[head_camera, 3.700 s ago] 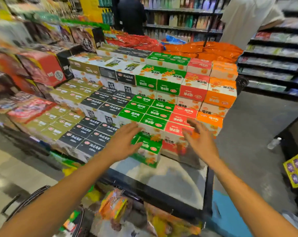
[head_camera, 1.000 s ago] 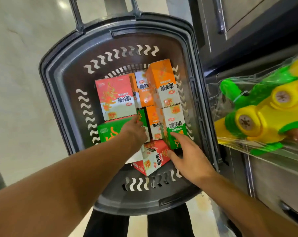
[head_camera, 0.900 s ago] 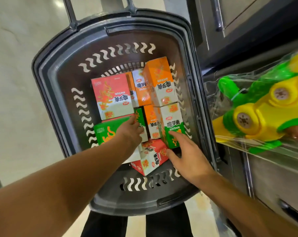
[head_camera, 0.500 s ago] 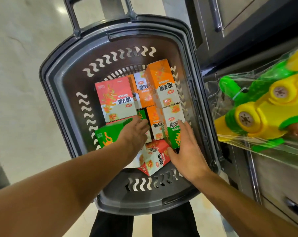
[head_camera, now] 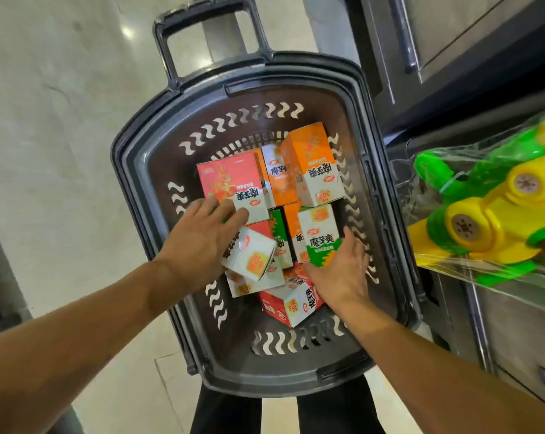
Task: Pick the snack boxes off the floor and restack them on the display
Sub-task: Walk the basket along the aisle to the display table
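Note:
A dark plastic shopping basket stands on the floor and holds several snack boxes. A red box and an orange box lie at its far end, and another red box lies nearest me. My left hand reaches in from the left and grips a tilted box whose white end faces up. Over on the right, my right hand holds a green-and-white box, thumb on its near edge and fingers along its right side.
A green and yellow plastic toy in clear wrap juts out from the right, close to the basket rim. Steel cabinet fronts stand behind it. Pale floor lies to the left. The basket handle points away from me.
Earlier both hands were at the stacked display; since then they have reached into the basket. In the last half second my left hand tilted a box up and my right hand closed round the green box.

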The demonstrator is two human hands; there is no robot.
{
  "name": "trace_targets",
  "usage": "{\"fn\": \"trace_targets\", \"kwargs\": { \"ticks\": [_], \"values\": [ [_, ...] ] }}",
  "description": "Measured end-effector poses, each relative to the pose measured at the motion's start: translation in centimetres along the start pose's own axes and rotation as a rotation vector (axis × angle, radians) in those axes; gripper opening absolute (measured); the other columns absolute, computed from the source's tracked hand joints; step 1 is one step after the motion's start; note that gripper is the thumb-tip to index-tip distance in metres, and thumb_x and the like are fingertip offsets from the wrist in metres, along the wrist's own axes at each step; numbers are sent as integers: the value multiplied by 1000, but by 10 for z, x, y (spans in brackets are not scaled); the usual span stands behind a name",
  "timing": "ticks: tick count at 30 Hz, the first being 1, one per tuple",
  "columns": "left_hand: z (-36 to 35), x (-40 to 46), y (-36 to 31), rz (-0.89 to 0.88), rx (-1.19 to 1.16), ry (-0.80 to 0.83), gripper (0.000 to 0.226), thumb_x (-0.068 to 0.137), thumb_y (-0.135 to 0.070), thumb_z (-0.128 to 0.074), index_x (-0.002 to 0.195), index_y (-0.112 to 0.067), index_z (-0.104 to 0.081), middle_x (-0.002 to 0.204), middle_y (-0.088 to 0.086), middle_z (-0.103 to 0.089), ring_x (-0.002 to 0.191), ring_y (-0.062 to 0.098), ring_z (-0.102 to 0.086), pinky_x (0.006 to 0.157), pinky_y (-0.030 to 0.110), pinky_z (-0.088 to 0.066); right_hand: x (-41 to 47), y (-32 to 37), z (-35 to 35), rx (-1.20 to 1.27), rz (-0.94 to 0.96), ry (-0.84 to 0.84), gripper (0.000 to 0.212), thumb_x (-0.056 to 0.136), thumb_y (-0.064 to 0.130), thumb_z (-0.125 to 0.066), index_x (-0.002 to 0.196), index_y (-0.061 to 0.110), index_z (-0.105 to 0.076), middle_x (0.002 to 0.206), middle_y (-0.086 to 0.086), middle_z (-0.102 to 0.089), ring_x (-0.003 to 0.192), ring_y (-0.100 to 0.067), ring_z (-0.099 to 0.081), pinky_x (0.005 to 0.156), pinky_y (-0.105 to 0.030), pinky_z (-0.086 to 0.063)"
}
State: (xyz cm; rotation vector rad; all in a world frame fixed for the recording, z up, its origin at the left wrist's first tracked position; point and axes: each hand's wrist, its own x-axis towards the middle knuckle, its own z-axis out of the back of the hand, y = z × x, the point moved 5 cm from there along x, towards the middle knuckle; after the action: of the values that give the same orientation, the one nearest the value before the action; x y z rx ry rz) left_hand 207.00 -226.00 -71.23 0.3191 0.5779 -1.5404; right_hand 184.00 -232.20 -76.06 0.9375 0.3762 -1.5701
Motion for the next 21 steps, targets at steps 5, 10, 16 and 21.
{"fn": "trace_targets", "kwargs": {
  "ticks": [5, 10, 16, 21],
  "values": [
    [-1, 11, 12, 141, -120, 9, 86, 76, -56, -75, 146, -30, -32, 138, 3, -39, 120, 24, -37, 103, 38, -36, 21, -4, -17, -24, -58, 4, 116, 69, 43, -88, 154, 18, -13, 146, -12, -42, 136, -36, -42, 108, -54, -42],
    [0, 27, 12, 195, -123, 51, 83, 80, -46, -76, 147, -27, -30, 136, 3, -48, 123, 25, -48, 104, 40, -38, 38, -7, -12, -74, -105, 1, 80, 76, 39, -84, 137, 16, -36, 119, -11, -63, 108, -34, -63, 79, -38, -51],
    [35, -24, 31, 380, -585, -46, 70, 71, -50, -83, 128, -36, -46, 107, -10, -64, 91, 15, -61, 73, 33, -50, -7, 4, 29, -76, -47, 1, 63, 75, 44, -82, 120, 18, -46, 109, -8, -65, 103, -33, -65, 83, -42, -55],
    [98, -100, 32, 511, -816, -135, 75, 48, -76, -74, 111, -41, -52, 92, -18, -66, 85, 12, -65, 73, 35, -54, -78, 27, 90, 94, -14, -39, 52, 73, 38, -86, 107, 24, -51, 91, 6, -66, 81, -17, -65, 61, -31, -47]
  ]
}}
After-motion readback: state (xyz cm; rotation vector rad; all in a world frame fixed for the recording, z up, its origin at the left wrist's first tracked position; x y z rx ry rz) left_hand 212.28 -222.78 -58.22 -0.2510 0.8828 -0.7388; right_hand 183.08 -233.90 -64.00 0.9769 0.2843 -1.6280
